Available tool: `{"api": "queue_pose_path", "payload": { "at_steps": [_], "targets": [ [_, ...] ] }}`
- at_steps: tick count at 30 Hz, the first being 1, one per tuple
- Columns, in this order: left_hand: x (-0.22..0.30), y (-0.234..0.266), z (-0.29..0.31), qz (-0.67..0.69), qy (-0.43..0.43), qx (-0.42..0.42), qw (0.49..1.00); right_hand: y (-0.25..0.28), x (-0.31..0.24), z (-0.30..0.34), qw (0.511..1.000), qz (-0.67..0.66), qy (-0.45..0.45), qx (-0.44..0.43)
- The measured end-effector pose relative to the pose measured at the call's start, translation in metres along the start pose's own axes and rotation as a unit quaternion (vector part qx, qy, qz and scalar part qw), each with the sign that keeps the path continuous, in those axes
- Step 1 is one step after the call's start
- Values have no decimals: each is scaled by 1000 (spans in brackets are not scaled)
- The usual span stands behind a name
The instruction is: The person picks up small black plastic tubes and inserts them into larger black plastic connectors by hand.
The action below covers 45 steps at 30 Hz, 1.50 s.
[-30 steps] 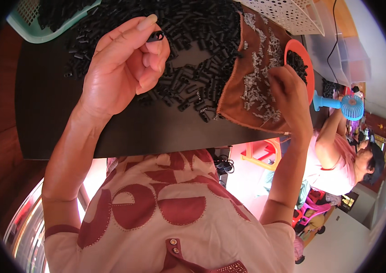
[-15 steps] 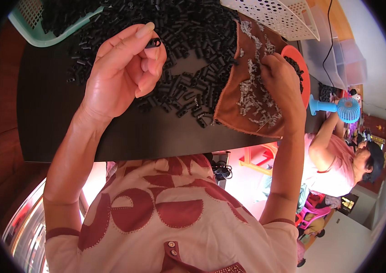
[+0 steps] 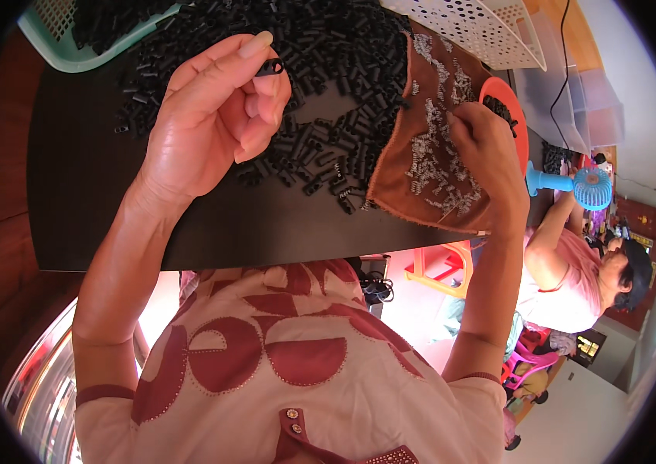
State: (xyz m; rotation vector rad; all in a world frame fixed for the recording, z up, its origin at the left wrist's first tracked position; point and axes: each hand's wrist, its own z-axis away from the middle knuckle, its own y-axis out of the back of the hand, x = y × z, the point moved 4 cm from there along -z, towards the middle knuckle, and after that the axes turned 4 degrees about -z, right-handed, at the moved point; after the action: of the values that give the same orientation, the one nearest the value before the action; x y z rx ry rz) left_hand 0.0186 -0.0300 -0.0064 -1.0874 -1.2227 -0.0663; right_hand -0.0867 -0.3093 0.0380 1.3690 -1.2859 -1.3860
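Currently, the left hand (image 3: 216, 116) is holding one small black sleeve (image 3: 270, 68) between the thumb and the fingertips, with an open end of the piece showing. The remaining fingers are curling loosely below it, and the palm is facing inward. The held sleeve is sitting above the near part of a large heap of similar black pieces (image 3: 328, 46), which is covering much of the far side of the dark bench (image 3: 96, 209).

The right hand (image 3: 490, 151) is hovering at a brown cloth (image 3: 393, 185), its thumb and index finger closing to a narrow pinch beside scattered metal springs (image 3: 424, 147). Whether a spring is lying between those fingertips cannot be told. The springs are forming loose bands along the cloth, whose left edge is meeting the heap.

A red bowl (image 3: 517, 108) is standing just beyond the right hand, containing black pieces and being partly hidden by the hand. A white perforated basket (image 3: 482, 31) is standing at the far end of the cloth. A green basket (image 3: 73, 60) at the far left is holding more black pieces. To the right, a blue fan (image 3: 592, 188) is standing near the bowl, and a co-worker in pink (image 3: 563, 271) is sitting beyond.
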Motion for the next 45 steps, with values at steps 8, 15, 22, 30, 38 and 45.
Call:
{"api": "queue_pose_path", "payload": {
  "at_steps": [8,15,22,30,38,45],
  "targets": [
    [-1,-1,0,7,-3,5,1000,10,-12,0,989,-136,-56,-1],
    [1,-10,3,-52,21,0,998,13,-113,-7,871,-472,99,-96],
    [-4,-11,7,-55,62,12,996,4,-139,-23,852,-500,70,-139],
    [-4,-13,6,-42,51,-24,998,2,-147,-28,854,-498,72,-131],
    [-1,-13,4,-50,25,-22,998,-5,-151,-36,859,-484,148,-82],
    [10,-1,0,-51,-42,39,997,0,-118,-49,929,-360,73,-34]
  ]
}}
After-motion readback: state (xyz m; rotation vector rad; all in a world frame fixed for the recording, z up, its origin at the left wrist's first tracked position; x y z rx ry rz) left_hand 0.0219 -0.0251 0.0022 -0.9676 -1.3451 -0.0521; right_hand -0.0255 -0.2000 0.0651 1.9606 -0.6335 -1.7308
